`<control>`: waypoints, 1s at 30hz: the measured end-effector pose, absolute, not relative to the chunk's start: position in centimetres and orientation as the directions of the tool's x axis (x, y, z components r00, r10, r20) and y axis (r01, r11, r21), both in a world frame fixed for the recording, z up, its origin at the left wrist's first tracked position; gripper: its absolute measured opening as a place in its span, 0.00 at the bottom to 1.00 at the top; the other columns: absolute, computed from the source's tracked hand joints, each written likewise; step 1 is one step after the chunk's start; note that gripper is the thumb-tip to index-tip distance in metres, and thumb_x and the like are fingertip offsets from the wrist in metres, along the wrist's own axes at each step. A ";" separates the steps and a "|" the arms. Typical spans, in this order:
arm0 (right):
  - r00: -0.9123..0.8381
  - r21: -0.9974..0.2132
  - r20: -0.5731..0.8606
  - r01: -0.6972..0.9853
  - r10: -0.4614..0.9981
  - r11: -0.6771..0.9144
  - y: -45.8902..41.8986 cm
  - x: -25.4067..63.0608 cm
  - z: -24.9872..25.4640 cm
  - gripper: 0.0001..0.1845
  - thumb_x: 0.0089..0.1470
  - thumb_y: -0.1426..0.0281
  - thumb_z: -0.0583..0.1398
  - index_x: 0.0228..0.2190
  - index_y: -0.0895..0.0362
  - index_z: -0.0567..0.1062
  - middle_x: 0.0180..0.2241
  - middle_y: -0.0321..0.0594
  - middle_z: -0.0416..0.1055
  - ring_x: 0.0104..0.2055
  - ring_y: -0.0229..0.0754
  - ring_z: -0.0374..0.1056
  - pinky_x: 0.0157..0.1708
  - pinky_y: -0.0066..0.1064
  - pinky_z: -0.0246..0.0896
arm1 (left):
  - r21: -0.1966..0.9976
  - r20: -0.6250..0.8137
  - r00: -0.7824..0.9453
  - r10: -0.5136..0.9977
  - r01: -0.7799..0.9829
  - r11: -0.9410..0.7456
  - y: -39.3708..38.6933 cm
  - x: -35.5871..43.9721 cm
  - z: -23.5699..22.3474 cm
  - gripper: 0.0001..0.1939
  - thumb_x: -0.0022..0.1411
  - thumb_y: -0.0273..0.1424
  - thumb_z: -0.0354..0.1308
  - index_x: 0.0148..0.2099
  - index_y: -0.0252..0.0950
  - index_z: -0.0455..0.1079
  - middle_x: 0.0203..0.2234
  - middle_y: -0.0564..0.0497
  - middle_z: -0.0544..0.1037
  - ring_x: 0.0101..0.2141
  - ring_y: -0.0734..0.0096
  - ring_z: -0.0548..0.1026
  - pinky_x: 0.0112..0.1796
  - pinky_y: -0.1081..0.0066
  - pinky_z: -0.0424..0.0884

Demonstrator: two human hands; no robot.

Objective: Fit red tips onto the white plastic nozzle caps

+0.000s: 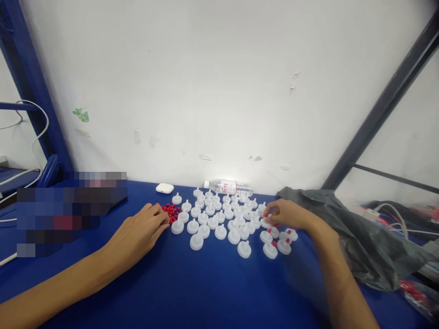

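Head view: the right hand [288, 213] pinches a red cap [265, 213] over a white lid [265, 223]; straight alignment should help. The left hand [147, 225] meets the red pile [172, 212] on the counter [206, 288], grip unclear.

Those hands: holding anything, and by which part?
The right hand seems to pinch a red piece at a white lid; exact grip unclear. Left hand, at red pile: can't tell.

We see a pale wall [206, 91] across the middle of the frame, brightest low at centre, with a green sticker [81, 114] at left. A blue metal post [43, 87] slants at upper left, a dark bar [380, 107] at right; below, we see a blue tabletop [206, 292].
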State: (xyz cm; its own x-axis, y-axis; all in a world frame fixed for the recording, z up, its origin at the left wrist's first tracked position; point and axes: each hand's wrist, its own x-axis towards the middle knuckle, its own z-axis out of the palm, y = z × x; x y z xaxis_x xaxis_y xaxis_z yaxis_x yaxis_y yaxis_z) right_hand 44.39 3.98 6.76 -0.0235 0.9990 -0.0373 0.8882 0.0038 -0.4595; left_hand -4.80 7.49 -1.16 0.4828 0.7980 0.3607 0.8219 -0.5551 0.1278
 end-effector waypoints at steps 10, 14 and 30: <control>-0.095 -0.550 -0.016 0.832 0.995 0.071 2.7 42.4 9.6 0.17 0.59 0.52 0.73 0.41 0.51 0.87 0.35 0.45 0.88 0.37 0.55 0.83 0.40 0.44 0.77 | 0.195 0.482 0.472 0.738 0.764 -0.615 6.5 -4.1 -0.4 0.17 0.86 0.38 0.51 0.55 0.48 0.83 0.47 0.49 0.88 0.51 0.55 0.86 0.43 0.64 0.82; -0.318 -0.704 -0.240 0.707 0.917 0.061 1.3 39.4 11.1 0.26 0.58 0.47 0.75 0.49 0.52 0.89 0.38 0.44 0.90 0.33 0.47 0.81 0.37 0.37 0.76 | 0.205 0.529 0.498 0.687 0.711 -0.673 6.3 -3.9 -0.5 0.17 0.86 0.39 0.53 0.56 0.49 0.85 0.48 0.50 0.90 0.49 0.57 0.88 0.47 0.64 0.85; -0.582 -0.831 -0.298 0.548 0.757 0.094 0.9 32.6 9.5 0.19 0.51 0.54 0.83 0.38 0.53 0.93 0.32 0.37 0.85 0.34 0.40 0.75 0.36 0.30 0.68 | 0.163 0.735 0.523 0.431 0.480 -0.862 4.5 -2.8 -0.2 0.16 0.89 0.37 0.55 0.60 0.46 0.85 0.46 0.52 0.95 0.44 0.63 0.94 0.49 0.71 0.89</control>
State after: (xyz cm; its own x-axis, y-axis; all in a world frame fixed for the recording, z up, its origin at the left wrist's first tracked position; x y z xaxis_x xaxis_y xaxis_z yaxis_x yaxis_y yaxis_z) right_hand 32.56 0.89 9.47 -0.5815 0.7570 -0.2979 0.5481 0.0940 -0.8311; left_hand -2.75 4.48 -0.21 0.5235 0.4305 0.7353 0.4801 -0.8620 0.1629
